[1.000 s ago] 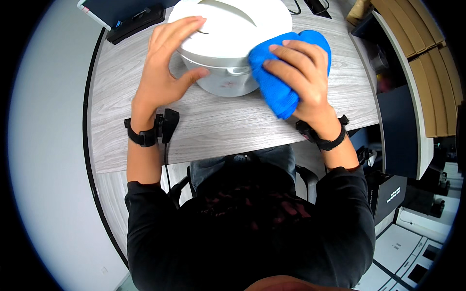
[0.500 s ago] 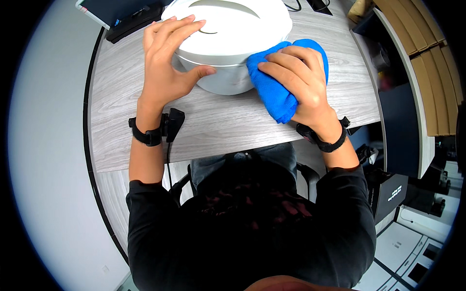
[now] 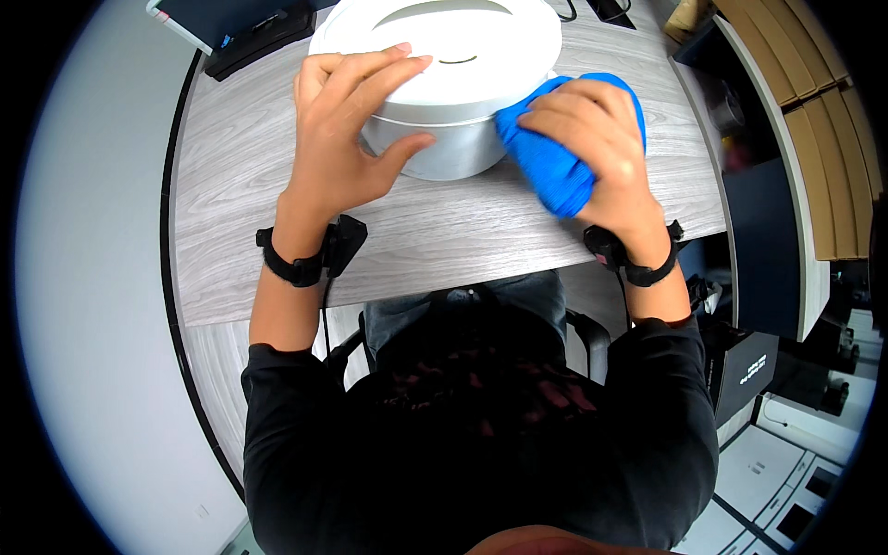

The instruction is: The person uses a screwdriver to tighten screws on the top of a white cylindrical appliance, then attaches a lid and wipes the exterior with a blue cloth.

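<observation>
A white lidded bin [image 3: 444, 148] stands at the far side of the desk, with a wide oval white lid [image 3: 499, 79] that has a small dark curved mark. My left hand [image 3: 347, 129] grips its left front, fingers spread over the lid's edge and thumb against the wall below. In my right hand [image 3: 601, 139] is a bunched blue cloth [image 3: 550, 171]. The cloth presses against the bin's right side, just under the lid, and hides that part of the wall.
Beyond the bin, at the upper left, a dark screen [image 3: 217, 18] sits by a black base [image 3: 259, 46]. Cables lie at the back right. On the right, a shelf unit [image 3: 772, 213] borders the grey wood-grain desk [image 3: 444, 250], with brown cardboard boxes [image 3: 828, 166] beside it.
Both hands have shifted to the right. The dark mark on the lid has moved right as the bin turned, and the cloth has moved right with my right hand.
</observation>
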A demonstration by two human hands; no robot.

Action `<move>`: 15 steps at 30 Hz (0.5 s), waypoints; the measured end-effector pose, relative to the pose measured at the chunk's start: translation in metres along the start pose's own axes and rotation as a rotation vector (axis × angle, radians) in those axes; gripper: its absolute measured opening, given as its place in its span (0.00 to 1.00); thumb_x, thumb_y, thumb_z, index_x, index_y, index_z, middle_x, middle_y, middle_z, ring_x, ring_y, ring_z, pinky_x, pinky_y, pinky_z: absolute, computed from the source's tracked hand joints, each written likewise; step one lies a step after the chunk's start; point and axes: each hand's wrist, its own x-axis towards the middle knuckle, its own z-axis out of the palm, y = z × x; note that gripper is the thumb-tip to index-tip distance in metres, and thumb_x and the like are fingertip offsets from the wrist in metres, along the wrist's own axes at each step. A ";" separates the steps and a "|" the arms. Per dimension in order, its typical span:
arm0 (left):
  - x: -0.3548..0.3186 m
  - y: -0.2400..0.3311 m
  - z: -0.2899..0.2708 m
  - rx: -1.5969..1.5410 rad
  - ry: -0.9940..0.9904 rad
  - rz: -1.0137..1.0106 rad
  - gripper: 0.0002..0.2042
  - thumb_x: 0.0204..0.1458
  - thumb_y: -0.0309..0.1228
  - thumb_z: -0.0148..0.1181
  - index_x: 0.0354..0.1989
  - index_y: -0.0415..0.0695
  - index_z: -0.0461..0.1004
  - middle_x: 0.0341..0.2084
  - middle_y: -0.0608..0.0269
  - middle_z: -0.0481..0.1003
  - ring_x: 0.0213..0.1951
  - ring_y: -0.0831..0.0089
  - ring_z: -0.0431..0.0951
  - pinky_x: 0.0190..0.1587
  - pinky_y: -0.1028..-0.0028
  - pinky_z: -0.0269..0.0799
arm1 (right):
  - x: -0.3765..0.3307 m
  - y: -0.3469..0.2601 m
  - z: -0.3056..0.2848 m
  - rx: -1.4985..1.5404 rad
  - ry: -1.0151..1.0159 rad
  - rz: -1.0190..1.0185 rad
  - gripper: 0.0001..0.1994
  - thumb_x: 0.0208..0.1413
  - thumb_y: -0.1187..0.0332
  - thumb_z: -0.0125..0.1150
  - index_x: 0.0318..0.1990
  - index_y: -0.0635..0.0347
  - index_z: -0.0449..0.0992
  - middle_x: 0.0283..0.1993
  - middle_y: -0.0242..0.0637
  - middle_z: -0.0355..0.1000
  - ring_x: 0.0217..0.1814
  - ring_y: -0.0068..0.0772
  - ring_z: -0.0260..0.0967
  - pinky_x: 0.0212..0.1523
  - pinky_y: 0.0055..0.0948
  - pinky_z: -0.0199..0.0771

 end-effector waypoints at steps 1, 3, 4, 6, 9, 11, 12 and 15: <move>0.003 0.001 -0.002 0.032 -0.016 0.029 0.34 0.34 0.41 0.79 0.56 0.52 0.79 0.56 0.66 0.77 0.53 0.64 0.70 0.58 0.61 0.58 | -0.002 0.008 0.001 0.011 0.024 -0.008 0.21 0.35 0.68 0.74 0.43 0.52 0.83 0.45 0.32 0.79 0.52 0.40 0.73 0.54 0.37 0.64; 0.005 0.002 -0.002 0.047 -0.011 0.065 0.32 0.35 0.40 0.78 0.55 0.51 0.80 0.55 0.65 0.78 0.52 0.64 0.71 0.57 0.62 0.57 | -0.007 0.013 0.005 0.016 0.065 -0.021 0.20 0.36 0.68 0.74 0.43 0.52 0.83 0.45 0.33 0.79 0.52 0.40 0.73 0.53 0.37 0.64; 0.005 0.002 0.000 0.034 0.007 0.069 0.31 0.35 0.39 0.78 0.54 0.51 0.80 0.55 0.65 0.78 0.51 0.64 0.72 0.57 0.63 0.56 | -0.007 0.012 0.008 0.015 0.083 -0.026 0.20 0.35 0.68 0.74 0.43 0.52 0.83 0.45 0.33 0.79 0.51 0.40 0.73 0.53 0.37 0.64; 0.004 0.003 0.003 -0.015 0.041 0.057 0.30 0.35 0.38 0.78 0.53 0.53 0.81 0.54 0.67 0.78 0.52 0.65 0.72 0.59 0.61 0.53 | -0.004 0.006 0.013 0.016 0.112 -0.034 0.20 0.35 0.69 0.74 0.43 0.52 0.83 0.45 0.33 0.79 0.51 0.39 0.73 0.53 0.37 0.64; 0.003 0.007 0.008 -0.072 0.068 0.021 0.30 0.34 0.36 0.79 0.53 0.57 0.82 0.54 0.71 0.78 0.53 0.67 0.70 0.61 0.58 0.47 | 0.001 -0.011 0.022 0.027 0.128 -0.038 0.21 0.34 0.69 0.74 0.43 0.52 0.83 0.45 0.32 0.79 0.50 0.39 0.73 0.53 0.37 0.64; 0.004 0.010 0.009 -0.040 0.064 0.018 0.30 0.34 0.36 0.80 0.53 0.58 0.82 0.54 0.71 0.77 0.53 0.67 0.70 0.62 0.58 0.48 | 0.004 -0.020 0.027 0.038 0.120 -0.039 0.22 0.34 0.70 0.73 0.43 0.52 0.83 0.45 0.31 0.79 0.50 0.39 0.73 0.52 0.38 0.64; 0.004 0.010 0.008 -0.034 0.050 0.010 0.30 0.34 0.36 0.80 0.53 0.58 0.82 0.54 0.71 0.78 0.53 0.67 0.71 0.61 0.58 0.49 | 0.004 -0.022 0.027 0.043 0.116 -0.040 0.22 0.34 0.71 0.73 0.43 0.52 0.83 0.45 0.30 0.79 0.50 0.39 0.73 0.52 0.38 0.64; 0.002 0.004 0.005 -0.034 0.029 0.032 0.32 0.34 0.37 0.80 0.55 0.58 0.80 0.56 0.68 0.76 0.55 0.65 0.70 0.61 0.59 0.52 | 0.002 -0.017 0.021 0.067 0.104 -0.023 0.21 0.35 0.71 0.73 0.44 0.52 0.83 0.46 0.31 0.79 0.51 0.38 0.73 0.51 0.37 0.65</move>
